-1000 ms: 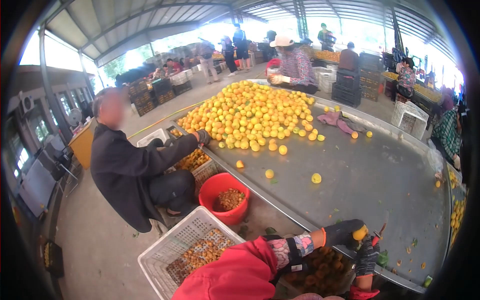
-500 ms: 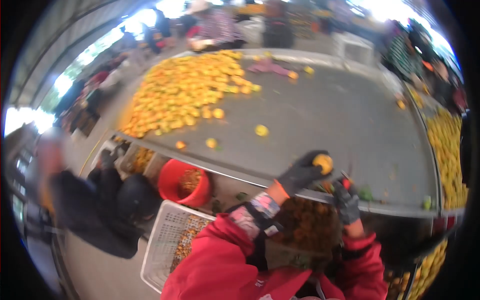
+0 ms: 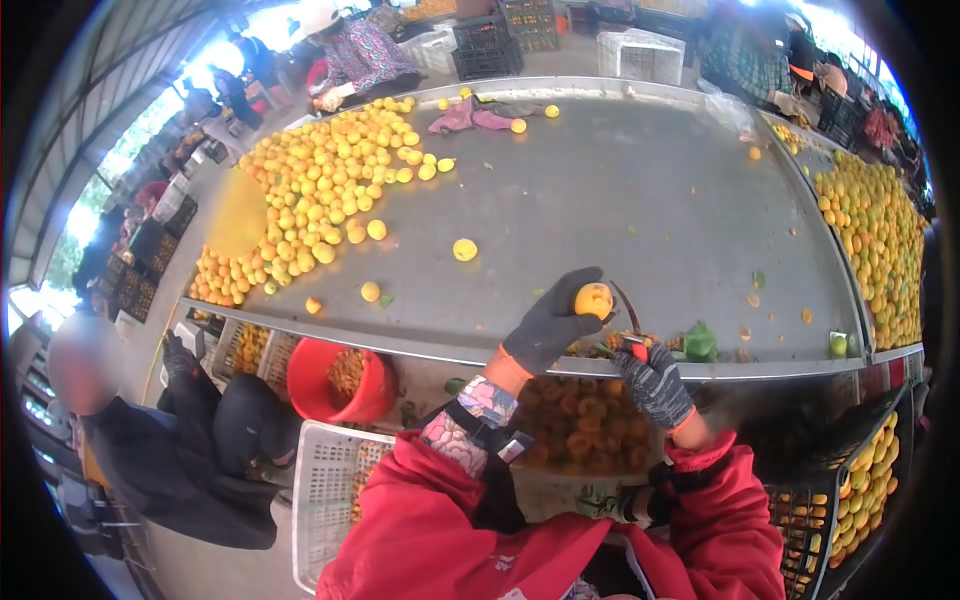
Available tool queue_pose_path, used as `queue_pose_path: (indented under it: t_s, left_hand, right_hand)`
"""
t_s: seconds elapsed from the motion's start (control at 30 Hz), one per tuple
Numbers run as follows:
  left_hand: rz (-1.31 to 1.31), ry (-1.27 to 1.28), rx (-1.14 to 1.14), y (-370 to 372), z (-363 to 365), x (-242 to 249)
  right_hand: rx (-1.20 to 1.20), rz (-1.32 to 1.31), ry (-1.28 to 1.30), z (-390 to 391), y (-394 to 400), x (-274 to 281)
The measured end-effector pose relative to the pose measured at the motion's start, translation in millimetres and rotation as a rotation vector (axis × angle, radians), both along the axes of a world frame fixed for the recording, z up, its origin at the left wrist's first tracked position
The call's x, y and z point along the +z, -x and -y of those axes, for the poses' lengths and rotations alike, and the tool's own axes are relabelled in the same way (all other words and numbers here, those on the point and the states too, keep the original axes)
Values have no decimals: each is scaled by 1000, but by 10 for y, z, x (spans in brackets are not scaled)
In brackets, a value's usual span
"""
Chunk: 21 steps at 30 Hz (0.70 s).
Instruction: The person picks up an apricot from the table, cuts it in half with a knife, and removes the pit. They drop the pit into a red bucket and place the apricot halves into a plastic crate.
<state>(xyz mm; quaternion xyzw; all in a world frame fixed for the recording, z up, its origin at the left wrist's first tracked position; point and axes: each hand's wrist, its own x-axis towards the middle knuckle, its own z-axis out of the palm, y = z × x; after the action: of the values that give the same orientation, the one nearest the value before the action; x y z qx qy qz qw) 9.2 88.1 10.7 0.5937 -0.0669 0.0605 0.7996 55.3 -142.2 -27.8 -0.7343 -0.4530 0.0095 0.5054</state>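
Note:
My left hand (image 3: pixel 553 318), in a dark glove, is closed around a round yellow-orange fruit (image 3: pixel 593 300) like an apricot, just above the near edge of the grey metal table (image 3: pixel 600 190). In a grey knit glove, my right hand (image 3: pixel 655 385) grips a knife (image 3: pixel 637 348) with a red handle. Its thin curved blade points up and away, its tip right beside the fruit. Under the hands, scraps of fruit and a green leaf (image 3: pixel 700 342) lie along the table edge.
Yellow fruit (image 3: pixel 330 180) is heaped at the table's far left. A red bucket (image 3: pixel 345 385) and a white basket (image 3: pixel 330 480) stand below. A person in dark clothes (image 3: pixel 170 470) sits at left. More fruit (image 3: pixel 870 250) fills the right side. Other people are farther back.
The camera view has shifted and become sharper. My left hand still holds the fruit, which now sits closer to the knife blade in my right hand.

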Motion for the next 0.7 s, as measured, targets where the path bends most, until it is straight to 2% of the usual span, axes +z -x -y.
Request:
queue_pose_path:
  t_s: [0.03, 0.1, 0.13, 0.2, 0.3, 0.4, 0.5, 0.7]
  left_hand:
    - [-13, -2, 16, 4, -8, 18]
    - [-77, -9, 15, 26, -11, 99]
    - [-111, -11, 15, 48, -5, 150]
    - [-125, -20, -1, 74, -4, 236]
    - [-61, -156, 54, 43, -20, 149]
    - [-9, -229, 77, -4, -46, 41]
    - [-3, -236, 95, 1, -31, 51]
    - [85, -228, 137, -70, -19, -131]
  right_hand:
    - [-5, 184, 40, -13, 25, 88]
    - [-16, -105, 72, -42, 103, 174]
    - [-9, -81, 95, -55, 131, 231]
    - [9, 25, 148, -61, 135, 178]
    - [22, 449, 176, -44, 84, 30]
    - [20, -94, 100, -75, 101, -30]
    - [-16, -232, 137, -84, 113, 1]
    - [-15, 249, 97, -94, 126, -14]
